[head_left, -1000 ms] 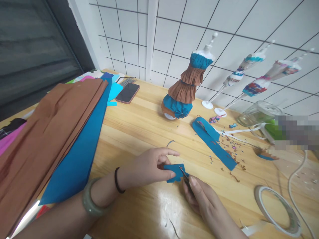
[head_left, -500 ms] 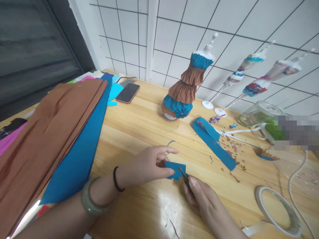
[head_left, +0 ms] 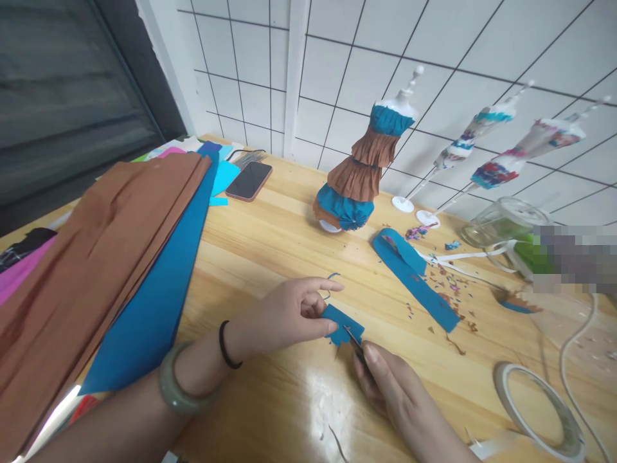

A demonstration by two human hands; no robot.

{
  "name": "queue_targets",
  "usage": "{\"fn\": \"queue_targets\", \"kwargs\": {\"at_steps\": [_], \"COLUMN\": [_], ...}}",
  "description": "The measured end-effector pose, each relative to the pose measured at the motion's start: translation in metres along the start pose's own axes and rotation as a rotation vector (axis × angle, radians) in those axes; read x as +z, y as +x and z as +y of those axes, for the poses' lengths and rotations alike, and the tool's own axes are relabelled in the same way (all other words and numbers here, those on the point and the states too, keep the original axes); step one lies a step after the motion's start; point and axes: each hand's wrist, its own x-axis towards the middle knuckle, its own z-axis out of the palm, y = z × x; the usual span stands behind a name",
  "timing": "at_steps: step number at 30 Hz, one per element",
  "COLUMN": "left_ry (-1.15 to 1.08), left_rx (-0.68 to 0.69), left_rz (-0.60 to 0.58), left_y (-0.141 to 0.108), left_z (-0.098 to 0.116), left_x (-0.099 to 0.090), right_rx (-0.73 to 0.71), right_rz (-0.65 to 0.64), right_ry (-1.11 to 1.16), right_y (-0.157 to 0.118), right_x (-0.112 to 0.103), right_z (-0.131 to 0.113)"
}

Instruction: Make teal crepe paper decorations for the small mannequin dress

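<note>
Between thumb and fingers, my left hand [head_left: 294,312] pinches a small blue paper piece [head_left: 343,321] whose lower edge is cut in scallops. My right hand [head_left: 390,379] is closed around small dark scissors [head_left: 357,347], with the blade tips over the piece. Behind my hands stands a small mannequin [head_left: 369,161] dressed in blue and brown ruffled paper, with a blue rosette near its base. A folded blue strip [head_left: 419,283] lies to the right, beside scattered brown and blue scraps.
Large brown [head_left: 101,238] and blue sheets [head_left: 154,308] cover the left side. A phone [head_left: 249,181] lies behind them. Two thin mannequins [head_left: 496,168] and a glass jar [head_left: 501,218] stand back right; a tape roll [head_left: 540,411] lies front right.
The blue piece has tilted, its right end now lower, and more of its scalloped lower edge shows. My left hand has shifted slightly up; my right hand has barely moved.
</note>
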Motion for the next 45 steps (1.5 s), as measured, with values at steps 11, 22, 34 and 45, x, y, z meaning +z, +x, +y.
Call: {"fn": "queue_targets", "kwargs": {"at_steps": [11, 22, 34, 45], "left_ry": [-0.075, -0.096, -0.101, -0.110], "left_rx": [0.010, 0.022, 0.018, 0.023], "left_rz": [0.014, 0.027, 0.026, 0.012], "left_y": [0.0011, 0.0009, 0.0020, 0.0021], "left_z": [-0.0009, 0.0012, 0.0013, 0.0006], "left_x": [0.0005, 0.0002, 0.0007, 0.0004], "right_rx": [-0.007, -0.032, -0.043, -0.026], "right_rz": [0.049, 0.100, 0.011, 0.041], "right_ry": [-0.023, -0.051, -0.088, -0.070], "right_y": [-0.0001, 0.0010, 0.0009, 0.0007], "right_x": [-0.0001, 0.0020, -0.0004, -0.0007], "right_z": [-0.0015, -0.0027, -0.0005, 0.0020]}}
